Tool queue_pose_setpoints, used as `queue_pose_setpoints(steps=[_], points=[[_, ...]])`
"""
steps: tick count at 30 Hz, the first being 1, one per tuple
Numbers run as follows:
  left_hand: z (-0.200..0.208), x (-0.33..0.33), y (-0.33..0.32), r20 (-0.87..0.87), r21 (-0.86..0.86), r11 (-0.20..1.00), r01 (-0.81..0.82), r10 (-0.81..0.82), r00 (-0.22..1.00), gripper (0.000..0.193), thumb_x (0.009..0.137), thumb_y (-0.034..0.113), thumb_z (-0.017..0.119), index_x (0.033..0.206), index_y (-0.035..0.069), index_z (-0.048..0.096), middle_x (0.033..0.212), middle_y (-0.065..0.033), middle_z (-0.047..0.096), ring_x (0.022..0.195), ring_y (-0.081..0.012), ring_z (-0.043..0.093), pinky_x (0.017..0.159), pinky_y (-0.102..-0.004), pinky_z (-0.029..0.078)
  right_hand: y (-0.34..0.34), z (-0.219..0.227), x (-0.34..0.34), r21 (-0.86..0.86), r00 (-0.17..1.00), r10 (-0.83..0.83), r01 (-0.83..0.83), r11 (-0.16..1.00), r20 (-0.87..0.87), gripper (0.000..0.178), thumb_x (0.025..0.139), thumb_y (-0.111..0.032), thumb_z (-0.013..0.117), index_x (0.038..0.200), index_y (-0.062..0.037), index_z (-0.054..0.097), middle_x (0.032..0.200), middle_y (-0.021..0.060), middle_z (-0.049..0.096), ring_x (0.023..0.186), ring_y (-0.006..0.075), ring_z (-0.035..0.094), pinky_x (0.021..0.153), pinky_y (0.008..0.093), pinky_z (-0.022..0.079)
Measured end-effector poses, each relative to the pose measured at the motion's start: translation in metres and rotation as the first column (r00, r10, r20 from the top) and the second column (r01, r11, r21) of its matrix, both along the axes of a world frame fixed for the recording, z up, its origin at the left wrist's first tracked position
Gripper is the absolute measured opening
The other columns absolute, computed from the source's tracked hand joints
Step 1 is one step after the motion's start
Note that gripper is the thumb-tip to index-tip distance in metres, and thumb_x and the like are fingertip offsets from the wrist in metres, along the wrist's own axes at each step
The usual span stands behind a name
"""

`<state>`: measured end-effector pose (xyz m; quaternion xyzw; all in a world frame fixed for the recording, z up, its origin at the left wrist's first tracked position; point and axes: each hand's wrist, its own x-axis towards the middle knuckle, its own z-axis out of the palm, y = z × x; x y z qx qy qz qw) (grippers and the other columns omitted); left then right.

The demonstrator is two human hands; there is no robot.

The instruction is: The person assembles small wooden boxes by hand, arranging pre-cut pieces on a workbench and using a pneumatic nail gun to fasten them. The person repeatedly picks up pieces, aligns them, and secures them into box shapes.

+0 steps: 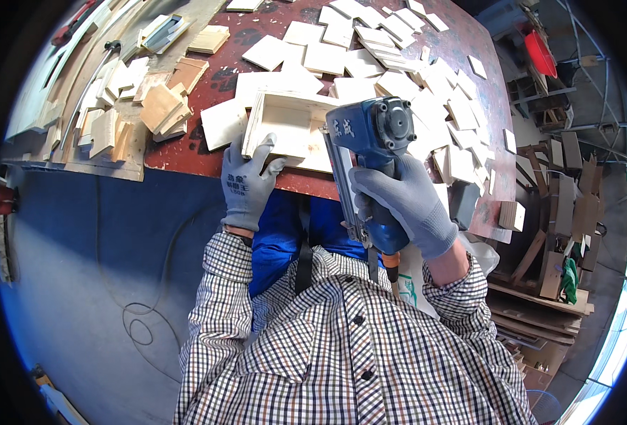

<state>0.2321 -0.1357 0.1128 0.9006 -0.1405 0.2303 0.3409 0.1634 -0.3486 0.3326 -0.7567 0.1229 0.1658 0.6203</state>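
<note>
A small wooden box [283,126], open at the top, stands at the near edge of the dark red table [186,152]. Gripping its near left side is my gloved left hand [248,185], with fingers bent over the wall. My gloved right hand [407,200] is wrapped round the handle of a blue pneumatic nail gun [370,131]. The gun's nose and magazine are beside the box's right end; whether they touch cannot be made out. An orange air fitting [390,262] shows at the bottom of its handle.
Many loose wooden squares [325,58] cover the table behind and right of the box. More wood pieces [163,110] lie in stacks at the left. A dark block [463,203] rests near the right front edge. A hose [159,283] lies on the floor.
</note>
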Motion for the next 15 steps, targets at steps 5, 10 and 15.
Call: queue_pose_setpoints(steps=[5,10,15], points=[[0.003,0.000,-0.002,0.038,-0.052,0.998,0.022,-0.020,0.999,0.046,0.085,0.026,0.086,0.128,0.021,0.074,0.136,-0.0162,0.060,0.118,-0.0377,0.063,0.096,-0.0473,0.057,0.008,-0.026,0.034,-0.086,0.996,0.066,-0.061,0.994,0.060,0.026,0.095,-0.026,0.070,0.100,-0.0005,0.067,0.076,0.0037,0.068,0.063,0.0103,0.066,0.059,0.0256,0.056],[0.000,-0.002,-0.002,0.029,-0.046,0.999,-0.009,0.010,1.000,0.048,0.084,0.023,0.086,0.130,0.024,0.072,0.138,-0.0158,0.059,0.118,-0.0379,0.063,0.096,-0.0472,0.057,0.000,-0.030,0.046,-0.134,0.995,0.096,-0.100,0.986,-0.037,0.032,0.093,-0.029,0.070,0.104,0.0011,0.070,0.081,0.0051,0.071,0.068,0.0110,0.068,0.067,0.0263,0.058],[-0.002,-0.003,-0.002,0.029,-0.038,0.999,-0.014,0.015,0.999,0.047,0.085,0.023,0.084,0.130,0.025,0.071,0.132,-0.0155,0.059,0.114,-0.0365,0.063,0.094,-0.0465,0.057,-0.005,-0.024,0.054,-0.206,0.988,0.119,-0.138,0.969,-0.100,0.034,0.091,-0.031,0.071,0.101,0.0012,0.072,0.085,0.0057,0.071,0.073,0.0108,0.068,0.070,0.0264,0.057]])
